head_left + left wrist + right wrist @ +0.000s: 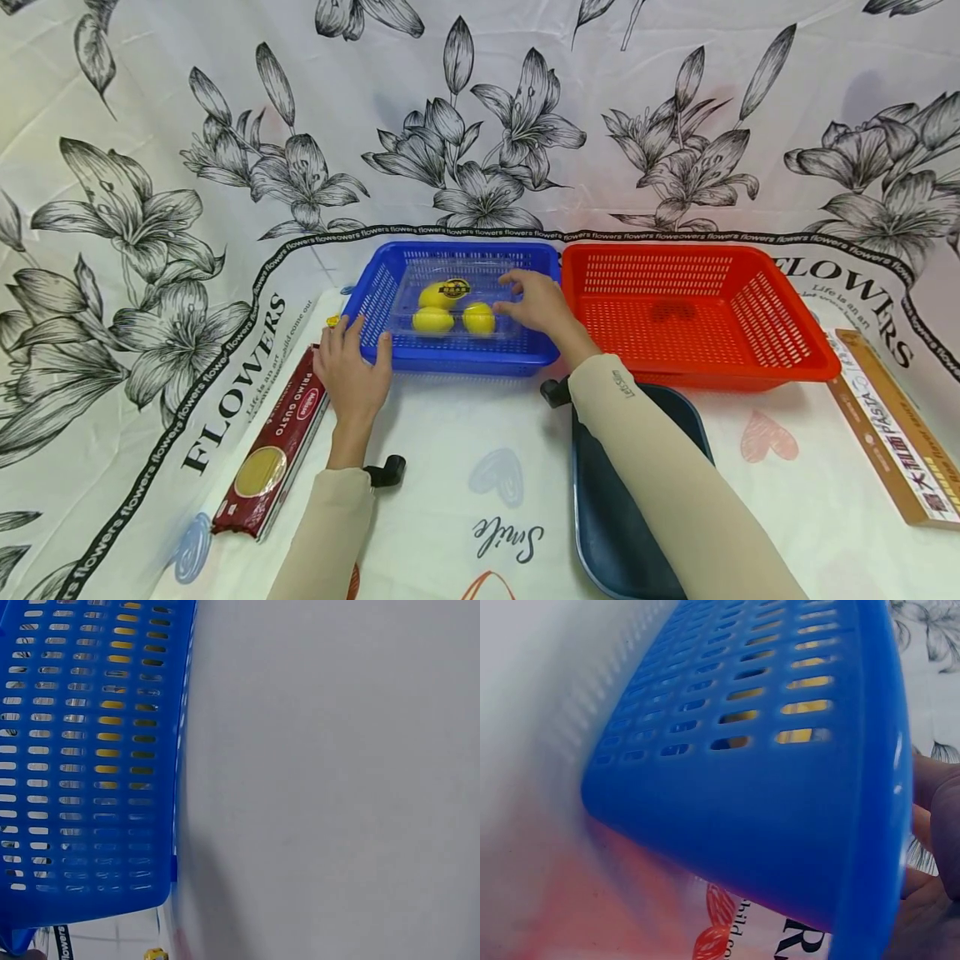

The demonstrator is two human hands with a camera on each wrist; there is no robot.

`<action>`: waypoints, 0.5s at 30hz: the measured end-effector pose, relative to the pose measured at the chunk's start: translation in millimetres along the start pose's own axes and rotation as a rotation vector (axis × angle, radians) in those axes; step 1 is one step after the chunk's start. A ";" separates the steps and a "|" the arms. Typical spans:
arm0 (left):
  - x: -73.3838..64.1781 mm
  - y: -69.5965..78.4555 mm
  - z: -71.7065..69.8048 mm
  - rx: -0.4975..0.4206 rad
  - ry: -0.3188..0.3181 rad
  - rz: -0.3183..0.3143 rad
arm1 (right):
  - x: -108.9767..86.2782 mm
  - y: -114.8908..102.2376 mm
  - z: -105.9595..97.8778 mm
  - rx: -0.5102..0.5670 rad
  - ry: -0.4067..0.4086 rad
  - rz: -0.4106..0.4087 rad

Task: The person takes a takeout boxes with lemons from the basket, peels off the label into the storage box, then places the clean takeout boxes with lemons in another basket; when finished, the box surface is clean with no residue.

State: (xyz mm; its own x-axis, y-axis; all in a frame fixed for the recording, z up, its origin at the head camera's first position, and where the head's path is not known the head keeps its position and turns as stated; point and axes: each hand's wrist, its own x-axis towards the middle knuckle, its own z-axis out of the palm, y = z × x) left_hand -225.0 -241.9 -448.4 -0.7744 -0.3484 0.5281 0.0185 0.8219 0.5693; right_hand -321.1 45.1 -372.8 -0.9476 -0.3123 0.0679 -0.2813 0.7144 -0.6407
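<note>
A clear plastic box (498, 292) holding three lemons (432, 320) sits in a blue perforated basket (450, 364). A dark label is visible on top of the box. My left hand (351, 371) is at the basket's left front corner, its fingers loosely spread by the rim; whether it touches cannot be told. Over the basket's right side, my right hand (542, 307) has its thumb and fingers apart at the right end of the box. In the right wrist view its fingers (922, 825) show beyond the blue rim, with a gap between them.
Right of the blue basket stands a red perforated basket (675, 367). A dark tray (622, 517) lies under my right forearm. A red pasta packet (273, 450) lies at left, and a brown pasta box (892, 425) at far right. Flowered cloth covers the table and back.
</note>
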 end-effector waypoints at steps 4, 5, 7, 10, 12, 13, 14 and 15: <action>0.4 -1.8 1.8 -0.017 0.025 0.001 | 5.3 2.0 -2.5 0.073 -0.046 -0.013; 0.3 -2.2 2.1 -0.021 0.032 0.001 | 6.5 2.6 -3.5 0.082 -0.056 -0.014; 0.1 -3.2 2.7 -0.031 0.044 0.000 | 8.7 3.6 -5.6 0.103 -0.070 -0.010; -0.2 -5.2 4.2 -0.045 0.060 -0.008 | 11.5 5.4 -8.8 0.129 -0.095 -0.001; -0.5 -6.8 5.3 -0.055 0.066 -0.017 | 13.0 6.8 -10.0 0.152 -0.106 0.007; -0.4 -7.6 5.8 -0.059 0.068 -0.020 | 13.7 7.5 -10.5 0.161 -0.110 0.009; -0.4 -8.1 6.0 -0.066 0.070 -0.025 | 14.4 8.2 -10.9 0.171 -0.111 0.014; -0.3 -8.6 6.1 -0.071 0.072 -0.029 | 15.0 8.6 -11.2 0.182 -0.109 0.020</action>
State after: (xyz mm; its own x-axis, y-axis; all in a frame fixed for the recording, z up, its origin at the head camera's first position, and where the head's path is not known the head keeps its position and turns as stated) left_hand -228.8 -246.2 -457.2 -0.7275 -0.4052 0.5536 0.0437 0.7779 0.6268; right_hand -339.4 53.5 -368.7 -0.9277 -0.3725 -0.0232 -0.2215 0.5994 -0.7692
